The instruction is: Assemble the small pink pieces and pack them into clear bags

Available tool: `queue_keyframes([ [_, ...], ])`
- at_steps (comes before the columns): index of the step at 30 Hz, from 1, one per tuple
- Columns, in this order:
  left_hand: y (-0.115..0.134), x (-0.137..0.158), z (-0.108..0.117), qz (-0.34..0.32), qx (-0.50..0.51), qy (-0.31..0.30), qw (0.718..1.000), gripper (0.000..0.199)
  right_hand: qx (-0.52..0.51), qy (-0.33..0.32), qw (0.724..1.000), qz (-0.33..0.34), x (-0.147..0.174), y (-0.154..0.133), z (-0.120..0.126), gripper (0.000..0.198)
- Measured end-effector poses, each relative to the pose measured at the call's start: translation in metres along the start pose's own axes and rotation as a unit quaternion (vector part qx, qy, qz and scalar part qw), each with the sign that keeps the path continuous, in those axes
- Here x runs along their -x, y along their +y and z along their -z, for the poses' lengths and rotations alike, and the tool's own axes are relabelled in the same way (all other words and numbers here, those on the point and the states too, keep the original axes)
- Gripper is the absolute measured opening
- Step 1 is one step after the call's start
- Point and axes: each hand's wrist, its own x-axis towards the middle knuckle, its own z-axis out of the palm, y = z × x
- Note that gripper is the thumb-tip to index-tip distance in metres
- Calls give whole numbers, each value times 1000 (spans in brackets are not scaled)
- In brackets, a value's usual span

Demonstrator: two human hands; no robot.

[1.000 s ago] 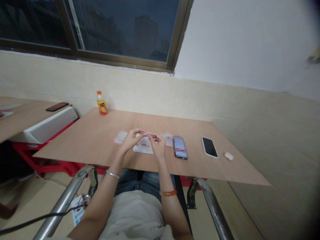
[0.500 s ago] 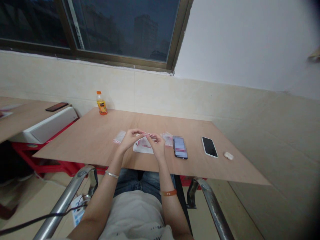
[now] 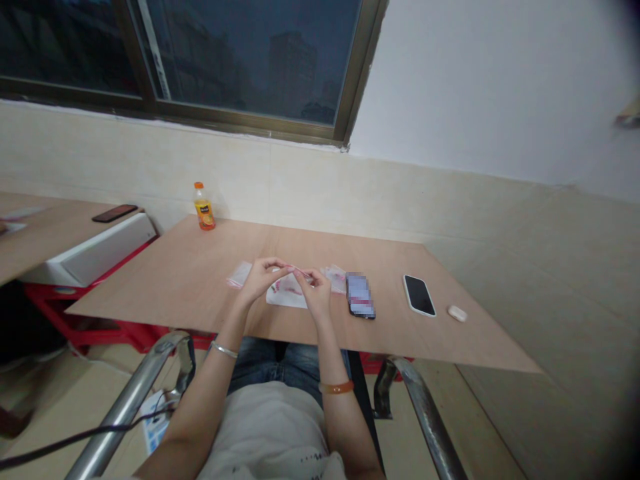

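Over the wooden table, my left hand and my right hand meet at the fingertips, both pinched closed. Between them runs a thin reddish strip, too small to name. Below the hands lies a white sheet bearing small pink-red pieces, partly covered by my right hand. A clear plastic bag with pink marks rests beside my left hand. Another clear bag, with pink in it, sits just right of my right hand.
Right of the hands lie a phone with a lit, blurred screen, a white-framed phone and a small white case. An orange drink bottle stands at the back left. Metal armrests flank me.
The reddish strip between my fingertips is turned slightly and looks thinner. My hands stay in almost the same place.
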Motion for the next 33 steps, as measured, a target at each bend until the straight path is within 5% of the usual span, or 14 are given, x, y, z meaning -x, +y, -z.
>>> queue_keyframes([
  [18,2,1,-5,3,-5,58,998,27,-28,-17,999,30,-5,2,8,23],
  [33,-3,0,-2,4,-10,30,999,30,-43,-59,997,-4,-10,11,25,27],
])
